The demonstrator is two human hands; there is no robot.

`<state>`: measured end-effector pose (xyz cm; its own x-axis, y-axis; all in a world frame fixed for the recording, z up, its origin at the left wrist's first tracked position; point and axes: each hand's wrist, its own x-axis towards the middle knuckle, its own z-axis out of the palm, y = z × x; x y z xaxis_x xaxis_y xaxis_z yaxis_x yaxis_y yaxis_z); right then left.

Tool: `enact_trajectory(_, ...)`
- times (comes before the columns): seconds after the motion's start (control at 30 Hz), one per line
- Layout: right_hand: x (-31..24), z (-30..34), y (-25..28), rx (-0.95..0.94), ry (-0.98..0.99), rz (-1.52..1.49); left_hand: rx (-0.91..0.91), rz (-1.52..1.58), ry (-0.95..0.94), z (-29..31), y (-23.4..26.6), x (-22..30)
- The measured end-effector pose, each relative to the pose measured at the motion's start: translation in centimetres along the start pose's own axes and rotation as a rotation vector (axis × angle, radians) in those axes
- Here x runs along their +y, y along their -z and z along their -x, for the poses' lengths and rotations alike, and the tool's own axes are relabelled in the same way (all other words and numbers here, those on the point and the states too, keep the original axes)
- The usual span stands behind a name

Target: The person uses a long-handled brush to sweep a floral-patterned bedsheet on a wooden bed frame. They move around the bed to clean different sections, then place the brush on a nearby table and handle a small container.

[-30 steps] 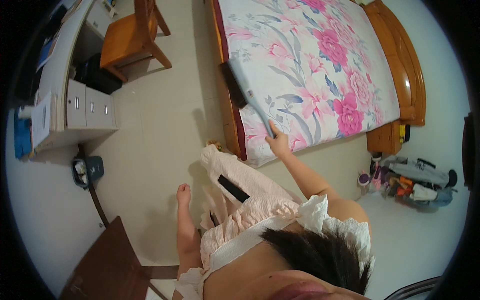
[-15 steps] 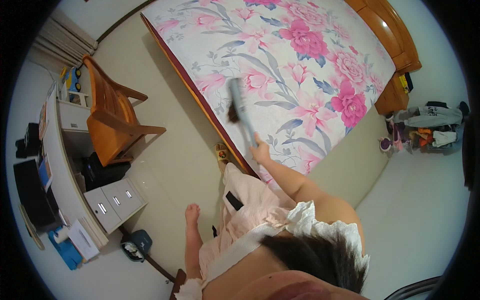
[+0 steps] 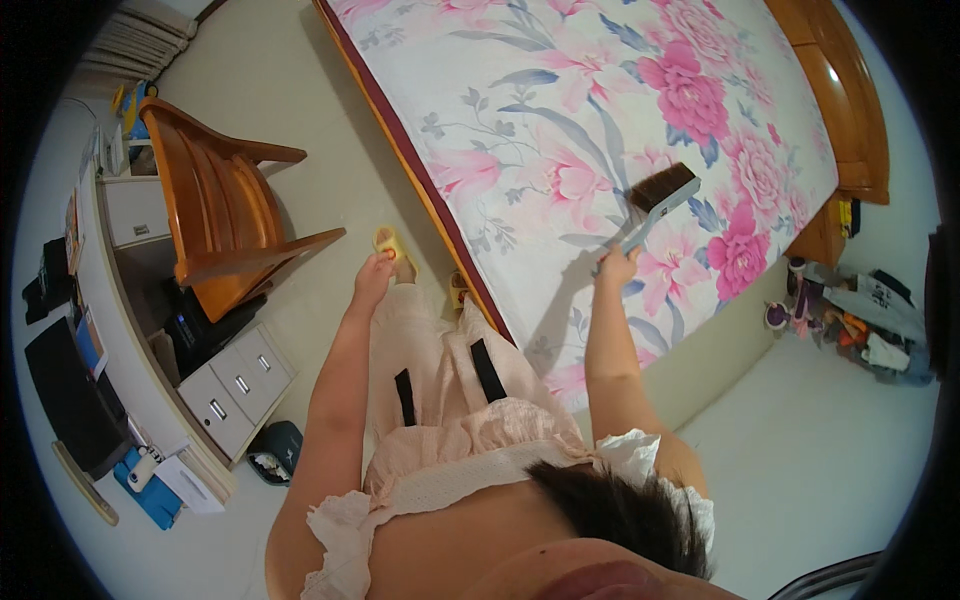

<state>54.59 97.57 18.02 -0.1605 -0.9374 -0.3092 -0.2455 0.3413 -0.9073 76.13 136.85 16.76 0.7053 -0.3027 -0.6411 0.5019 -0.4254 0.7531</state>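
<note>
My right hand (image 3: 617,265) is closed around the grey-blue handle of a bed brush (image 3: 668,192). The brush is held over the bed (image 3: 480,260), its dark brown bristles facing the far left and its shadow falling on the sheet. Whether the bristles touch the cloth I cannot tell. That sheet is white with large pink flowers and grey-blue leaves. My left hand (image 3: 374,278) hangs in front of my pale pink clothing, fingers curled, with nothing visible in it. Beyond it, a yellow slipper (image 3: 386,240) shows on my foot beside the bed.
A wooden chair (image 3: 225,215) stands left of the bed, against a desk with drawers (image 3: 235,385) and a monitor (image 3: 70,395). A dark bin (image 3: 280,450) sits by the desk. At the right, clothes (image 3: 875,320) are heaped near the wooden headboard (image 3: 835,95).
The brush has swung right across the bed, and its bristles now face away from me. My left hand has moved forward. The view has shifted a little.
</note>
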Motion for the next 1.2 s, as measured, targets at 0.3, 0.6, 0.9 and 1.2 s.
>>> enact_trajectory(0.3,2.8,16.2,-10.3,-0.853,0.536,0.385,-0.038,-0.153,0.104,-16.1,0.7,5.3)
enact_trajectory(0.6,-6.1,7.7,-7.1,0.056,0.275,0.877,-0.049,-0.080,-0.004,-31.0,0.0,10.2)
enact_trajectory(0.9,-2.3,-9.8,-6.3,0.494,0.329,0.902,0.088,0.212,0.246,-33.0,-2.8,16.2)
enact_trajectory(1.2,-7.4,-12.5,-39.7,-0.137,0.284,0.264,0.136,0.302,0.307,-34.2,-2.9,14.8)
